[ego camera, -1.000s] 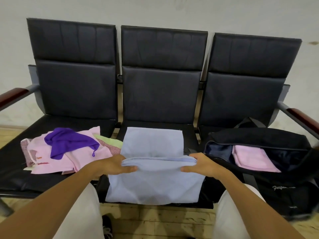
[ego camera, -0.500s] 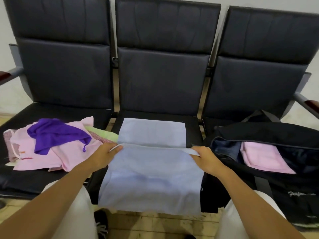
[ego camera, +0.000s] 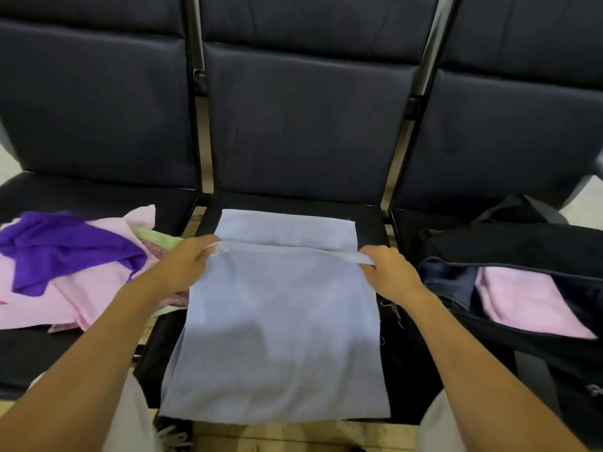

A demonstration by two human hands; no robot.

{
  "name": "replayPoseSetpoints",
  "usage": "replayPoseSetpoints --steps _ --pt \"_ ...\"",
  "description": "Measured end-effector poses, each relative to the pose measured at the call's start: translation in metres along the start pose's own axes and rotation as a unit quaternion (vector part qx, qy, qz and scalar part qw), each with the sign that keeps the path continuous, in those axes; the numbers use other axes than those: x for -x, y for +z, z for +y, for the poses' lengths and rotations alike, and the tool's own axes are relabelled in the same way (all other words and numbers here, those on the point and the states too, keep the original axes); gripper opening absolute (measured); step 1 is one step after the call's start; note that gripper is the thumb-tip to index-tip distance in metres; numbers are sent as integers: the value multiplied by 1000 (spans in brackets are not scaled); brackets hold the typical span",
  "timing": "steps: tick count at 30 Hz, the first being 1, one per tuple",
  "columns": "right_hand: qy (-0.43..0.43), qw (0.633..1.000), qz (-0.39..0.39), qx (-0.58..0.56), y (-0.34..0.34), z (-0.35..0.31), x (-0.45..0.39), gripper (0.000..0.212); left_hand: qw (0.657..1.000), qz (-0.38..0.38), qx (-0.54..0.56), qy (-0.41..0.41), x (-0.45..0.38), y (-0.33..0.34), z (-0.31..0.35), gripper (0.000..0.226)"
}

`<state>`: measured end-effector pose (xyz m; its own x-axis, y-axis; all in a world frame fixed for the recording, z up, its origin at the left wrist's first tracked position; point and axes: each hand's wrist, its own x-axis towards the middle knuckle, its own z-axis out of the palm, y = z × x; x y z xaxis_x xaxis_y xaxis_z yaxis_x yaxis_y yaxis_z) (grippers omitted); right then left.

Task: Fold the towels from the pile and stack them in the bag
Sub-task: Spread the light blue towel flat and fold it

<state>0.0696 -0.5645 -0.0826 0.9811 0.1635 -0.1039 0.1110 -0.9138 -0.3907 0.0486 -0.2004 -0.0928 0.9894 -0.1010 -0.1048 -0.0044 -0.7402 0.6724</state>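
On the middle seat (ego camera: 368,220), left hand (ego camera: 182,267) and right hand (ego camera: 390,272) each pinch the blue towel's (ego camera: 280,321) raised, apparently doubled edge.

Light-blue towel (ego camera: 280,337) — purple cloth (ego camera: 62,246), pink towels (ego camera: 98,288) — black bag (ego camera: 522,246).

- The pile (ego camera: 75,269) runs off the left edge.
- The bag (ego camera: 528,246) is cut by the right edge; its near end is blurred.
- The pink towel (ego camera: 528,305) inside it is partly under the rim.
- The left hand's (ego camera: 182,265) fingers curl under the blue towel (ego camera: 280,321), out of sight.
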Motion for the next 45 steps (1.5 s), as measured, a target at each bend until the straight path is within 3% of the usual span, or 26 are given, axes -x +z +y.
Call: replayPoseSetpoints --steps 6,14,18,24,29,32,39,45 --pt "-2 999 39 -15 -3 -5 -6 16 998 52 17 39 -10 -8 5 32" --pt "10 997 60 -43 -4 -7 -15 18 995 23 -96 23 -3 -10 9 34" --pt "22 997 57 -44 0 -7 -20 20 995 66 -78 18 0 -11 16 32" --pt "34 997 65 -32 2 -6 -27 21 994 107 -7 -3 -16 -9 17 8" --pt "56 994 92 -31 6 2 -36 21 994 105 -14 -18 -34 -2 19 6" --pt "66 994 86 -21 11 6 -44 21 996 81 -23 -13 -45 3 13 22" --pt "56 994 83 33 20 9 -54 27 986 115 -113 -39 -65 7 5 17" --pt "67 991 112 -20 26 11 -66 24 972 166 -156 -60 -76 10 6 21"
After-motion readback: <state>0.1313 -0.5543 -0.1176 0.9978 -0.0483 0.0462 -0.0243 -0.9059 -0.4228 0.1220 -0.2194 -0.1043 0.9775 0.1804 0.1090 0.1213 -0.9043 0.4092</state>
